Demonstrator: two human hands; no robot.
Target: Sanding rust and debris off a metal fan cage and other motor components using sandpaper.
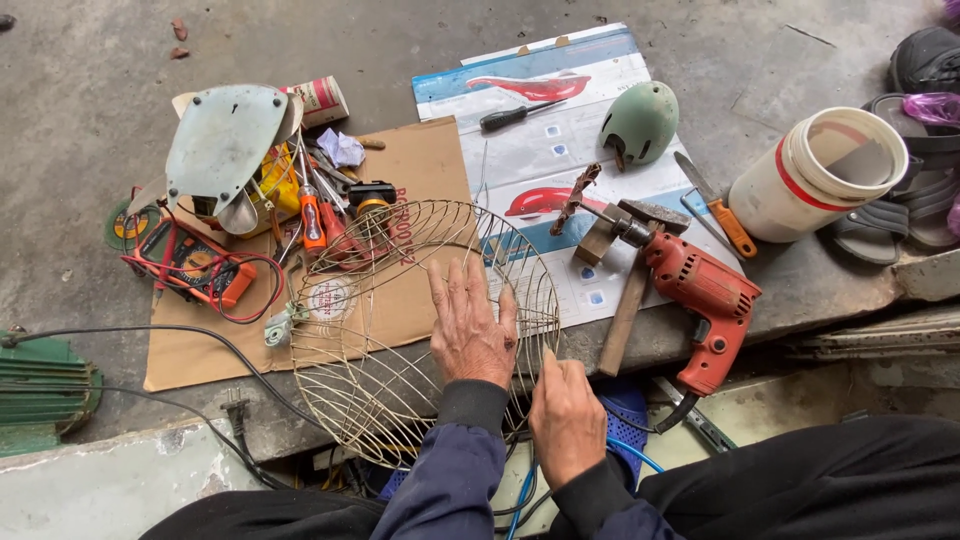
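A round wire fan guard [370, 300] lies on the concrete ledge, partly over a sheet of brown cardboard [420, 160]. My left hand [470, 330] rests flat on the guard's right half with its fingers spread, pressing on the wires. My right hand [565, 415] is closed at the guard's near right rim and seems to pinch a wire there. Both sleeves are dark blue.
A red electric drill [705, 300], a hammer [630, 290] and a knife [720, 210] lie to the right. A green helmet-like cover [640, 122], a screwdriver [515, 116] and a white bucket [815, 175] sit further back. A multimeter [190, 262] and piled tools [300, 200] are at the left.
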